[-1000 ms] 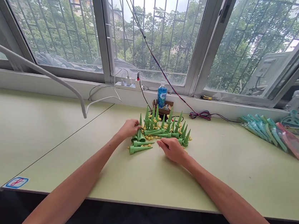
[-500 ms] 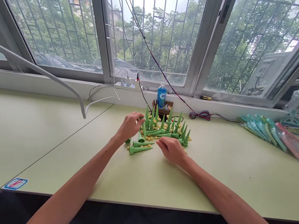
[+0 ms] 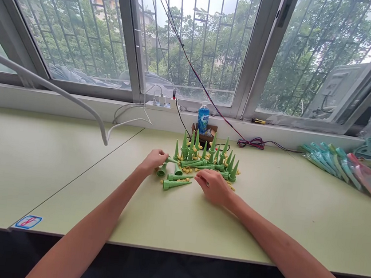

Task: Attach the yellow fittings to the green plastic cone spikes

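Note:
My left hand (image 3: pixel 154 162) is closed on the wide end of a green plastic cone spike (image 3: pixel 172 160), whose tip points right. Just below it a second green spike (image 3: pixel 162 170) lies with its round opening toward me. My right hand (image 3: pixel 214 187) rests low over the table, fingertips pinched together; whatever is between them is too small to make out. Two green spikes (image 3: pixel 176 184) lie in front, tips toward my right fingers. Behind both hands stand several upright green spikes (image 3: pixel 212 149), with more lying among small yellow plastic pieces (image 3: pixel 187 170).
A blue bottle (image 3: pixel 203 118) stands by a small brown box (image 3: pixel 211 131) at the sill. Bundled cable (image 3: pixel 252 142) lies right of it. Bagged teal and pink plastic items (image 3: pixel 340 163) are at the right. A white curved tube (image 3: pixel 72 99) reaches in from the left.
My left hand has moved down and left, and the spike at its fingers has turned from steeply tilted to nearly level. My right hand stays almost in place. The view has shifted slightly.

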A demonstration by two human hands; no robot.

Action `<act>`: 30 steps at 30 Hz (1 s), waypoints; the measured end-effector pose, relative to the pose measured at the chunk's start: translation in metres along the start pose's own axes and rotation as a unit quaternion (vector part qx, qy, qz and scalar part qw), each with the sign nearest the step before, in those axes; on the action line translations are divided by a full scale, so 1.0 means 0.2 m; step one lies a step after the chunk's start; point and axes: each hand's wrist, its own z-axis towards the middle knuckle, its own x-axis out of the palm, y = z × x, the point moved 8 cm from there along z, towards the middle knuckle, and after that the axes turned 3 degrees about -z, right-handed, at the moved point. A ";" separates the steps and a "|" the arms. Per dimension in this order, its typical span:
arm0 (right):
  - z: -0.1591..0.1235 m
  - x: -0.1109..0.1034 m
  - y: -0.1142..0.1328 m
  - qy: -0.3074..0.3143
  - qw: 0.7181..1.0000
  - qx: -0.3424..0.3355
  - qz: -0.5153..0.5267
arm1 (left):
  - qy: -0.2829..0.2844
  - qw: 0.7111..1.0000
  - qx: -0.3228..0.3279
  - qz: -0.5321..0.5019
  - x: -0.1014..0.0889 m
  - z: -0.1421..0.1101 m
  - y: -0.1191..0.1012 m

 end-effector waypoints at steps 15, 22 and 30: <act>0.00 0.03 0.01 0.026 0.999 -0.022 -0.006 | 0.050 0.997 0.022 -0.058 0.11 -0.08 -0.05; 0.00 0.03 0.02 0.028 0.999 -0.025 -0.006 | 0.039 0.997 0.060 -0.023 0.11 -0.08 -0.07; 0.00 0.03 0.02 0.029 0.999 -0.020 0.000 | 0.001 0.995 0.093 0.035 0.07 -0.07 -0.09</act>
